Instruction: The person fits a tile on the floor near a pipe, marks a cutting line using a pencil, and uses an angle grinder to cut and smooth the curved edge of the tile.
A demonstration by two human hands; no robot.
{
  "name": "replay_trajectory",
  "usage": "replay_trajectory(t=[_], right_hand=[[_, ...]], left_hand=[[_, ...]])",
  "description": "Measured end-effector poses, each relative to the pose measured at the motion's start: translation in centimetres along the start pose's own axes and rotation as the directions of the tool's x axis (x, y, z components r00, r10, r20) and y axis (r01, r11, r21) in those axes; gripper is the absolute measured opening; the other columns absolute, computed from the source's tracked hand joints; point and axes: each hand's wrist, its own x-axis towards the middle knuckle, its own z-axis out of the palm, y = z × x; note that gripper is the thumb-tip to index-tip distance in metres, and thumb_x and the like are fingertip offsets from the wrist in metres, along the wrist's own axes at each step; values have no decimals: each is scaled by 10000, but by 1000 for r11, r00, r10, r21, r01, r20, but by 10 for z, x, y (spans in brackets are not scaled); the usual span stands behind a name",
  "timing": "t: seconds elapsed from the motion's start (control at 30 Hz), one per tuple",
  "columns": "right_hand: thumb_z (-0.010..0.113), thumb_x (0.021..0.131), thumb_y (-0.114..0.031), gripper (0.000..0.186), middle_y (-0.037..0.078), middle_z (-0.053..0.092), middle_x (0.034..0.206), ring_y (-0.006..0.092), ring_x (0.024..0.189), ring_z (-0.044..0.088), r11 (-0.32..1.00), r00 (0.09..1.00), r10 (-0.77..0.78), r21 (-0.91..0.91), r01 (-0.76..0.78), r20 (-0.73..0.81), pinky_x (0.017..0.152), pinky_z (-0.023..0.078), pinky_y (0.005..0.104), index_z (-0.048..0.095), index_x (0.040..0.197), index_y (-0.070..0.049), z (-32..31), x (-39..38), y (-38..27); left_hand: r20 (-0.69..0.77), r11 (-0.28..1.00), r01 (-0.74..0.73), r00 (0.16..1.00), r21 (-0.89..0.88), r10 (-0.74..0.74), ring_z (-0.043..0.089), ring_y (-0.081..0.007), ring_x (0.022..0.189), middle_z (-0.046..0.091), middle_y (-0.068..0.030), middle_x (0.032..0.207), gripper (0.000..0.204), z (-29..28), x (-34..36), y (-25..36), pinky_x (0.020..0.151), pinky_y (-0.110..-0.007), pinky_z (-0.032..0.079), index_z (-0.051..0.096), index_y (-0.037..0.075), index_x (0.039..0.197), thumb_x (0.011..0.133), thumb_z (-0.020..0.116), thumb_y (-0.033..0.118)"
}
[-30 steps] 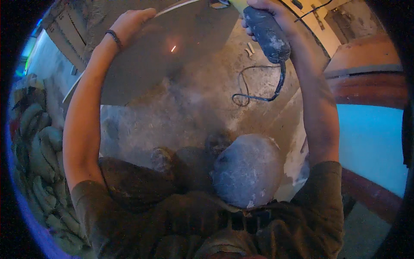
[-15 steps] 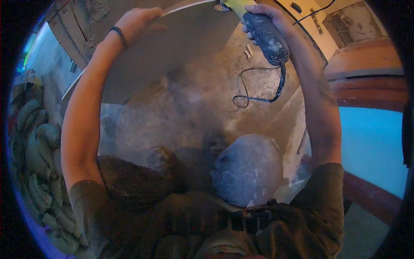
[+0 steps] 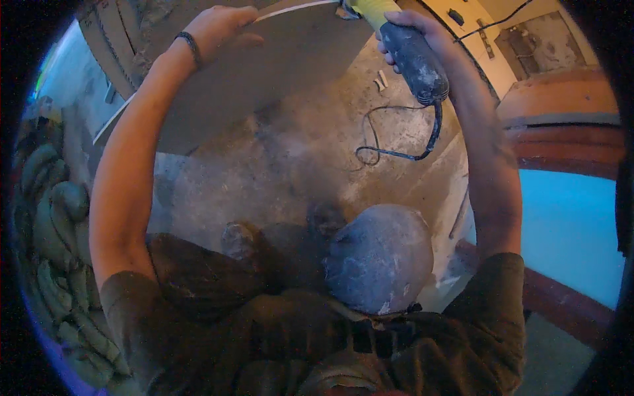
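My right hand (image 3: 416,30) is closed around the dark, dusty body of a corded power tool (image 3: 415,63), which looks like an angle grinder. Its yellow-green front runs up to the top edge of the picture, where the working end is cut off. At the upper left, my left hand (image 3: 221,28) grips the pale far edge of a large grey board (image 3: 277,53), thumb and fingers on either side of it. A dark band circles that wrist. The tool's black cord (image 3: 432,135) loops down over the floor.
Dust hangs over the grimy floor (image 3: 264,178). My dusty grey knee (image 3: 380,257) is low in the middle. Green sacks (image 3: 59,218) are heaped at the left. A bright blue panel (image 3: 571,231) and reddish-brown timber (image 3: 564,145) stand at the right. Small pale scraps (image 3: 380,80) lie near the cord.
The tool and my right hand have shifted slightly right and down in the picture. My left hand has moved slightly up and right, still at the board's edge.
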Motion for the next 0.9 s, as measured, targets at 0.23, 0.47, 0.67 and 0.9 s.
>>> replay_trajectory(t=[0.23, 0.47, 0.67, 0.9], right_hand=[[638, 837, -458, 471, 68, 641, 792, 136, 624, 628, 997, 993, 32, 64, -40, 117, 547, 531, 261, 586, 980, -12, -14, 5, 2], [631, 845, -446, 452, 71, 636, 787, 137, 609, 619, 999, 999, 29, 44, -31, 40, 543, 520, 259, 576, 970, -15, -8, 0, -1], [643, 837, -433, 458, 76, 637, 779, 149, 604, 618, 1000, 1000, 18, 4, -18, -10, 547, 519, 266, 569, 977, -3, 0, 7, 1], [667, 823, -425, 450, 99, 648, 786, 161, 606, 629, 997, 996, -5, -81, -2, -87, 562, 533, 282, 583, 992, -16, 2, 7, 6]], left_hand=[[-33, 1000, -7, 999, 10, 8, 624, -385, 775, 640, -185, 810, 375, 6, 2, -2, 670, -469, 483, 600, 40, 927, 855, 669, 402], [-67, 998, -56, 996, -2, 56, 618, -406, 774, 641, -190, 809, 392, 10, 1, -8, 662, -479, 486, 603, 53, 972, 854, 662, 422], [-214, 977, -212, 955, -8, 205, 614, -407, 764, 636, -185, 797, 384, 15, -4, -17, 655, -481, 479, 593, 45, 929, 859, 660, 417], [-29, 999, -39, 999, -30, 38, 618, -403, 785, 643, -187, 821, 405, 11, -2, -17, 657, -480, 482, 599, 43, 925, 852, 665, 435]])
